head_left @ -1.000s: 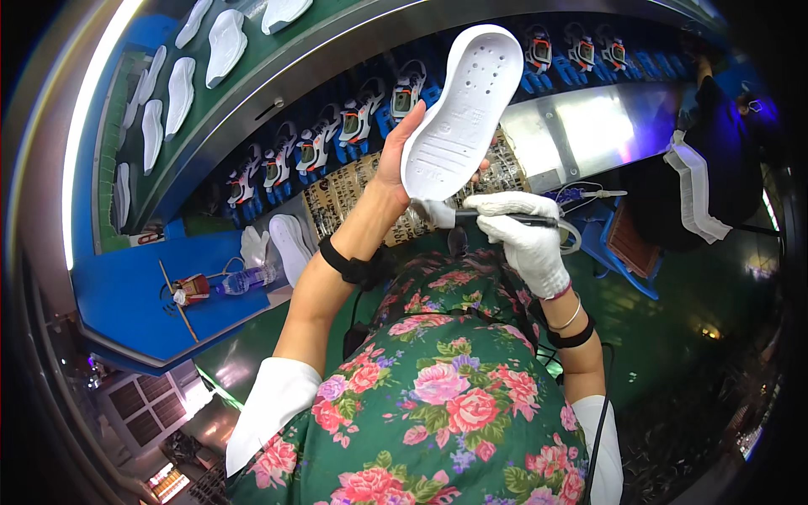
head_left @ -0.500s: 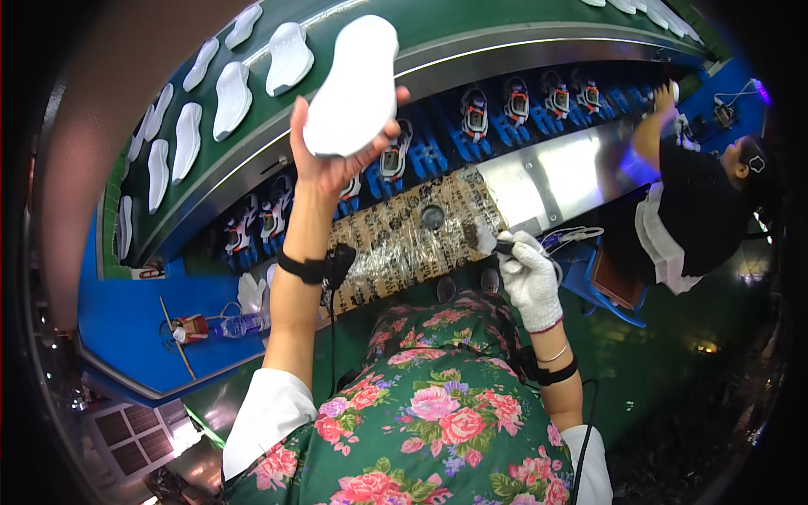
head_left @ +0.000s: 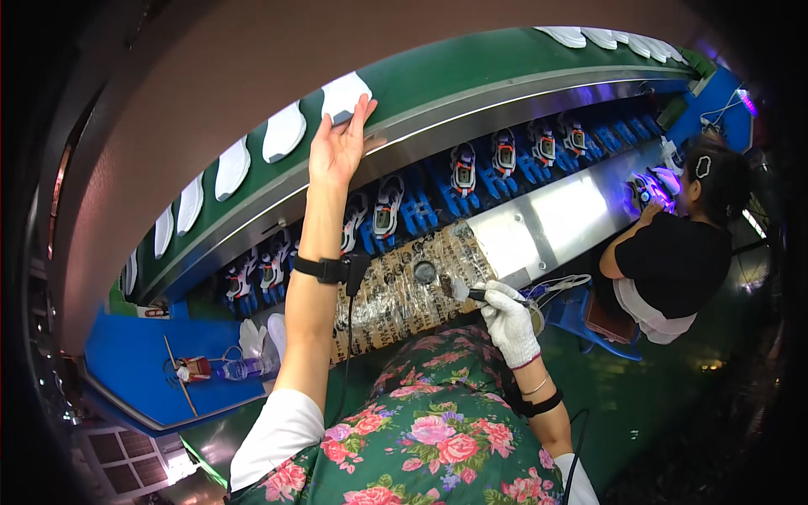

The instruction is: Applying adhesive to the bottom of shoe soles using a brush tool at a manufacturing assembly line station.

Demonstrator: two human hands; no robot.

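Observation:
My bare left hand [head_left: 338,147] reaches up to the green belt, palm up and fingers stretched out. Its fingertips lie at the near end of a white shoe sole [head_left: 343,94] resting on the belt. In a white knit glove, my right hand [head_left: 508,326] grips the dark handle of a brush [head_left: 476,295]. The pale brush head points left over a bench end wrapped in brown printed paper and clear film [head_left: 396,290]. A round dark pot [head_left: 425,272] is set in that wrapped surface, left of the brush.
More white soles [head_left: 232,168] line the belt [head_left: 438,74]. Below it, sneakers [head_left: 463,168] sit on blue holders. A co-worker [head_left: 673,252] sits at right, hands at a purple-lit shoe. On the blue table [head_left: 139,353] at left lies a plastic bottle [head_left: 240,369].
My left hand has carried the sole up and away onto the belt, and its fingers have opened. My right hand, still with the brush, has shifted slightly left and nearer. The co-worker's arm has come down.

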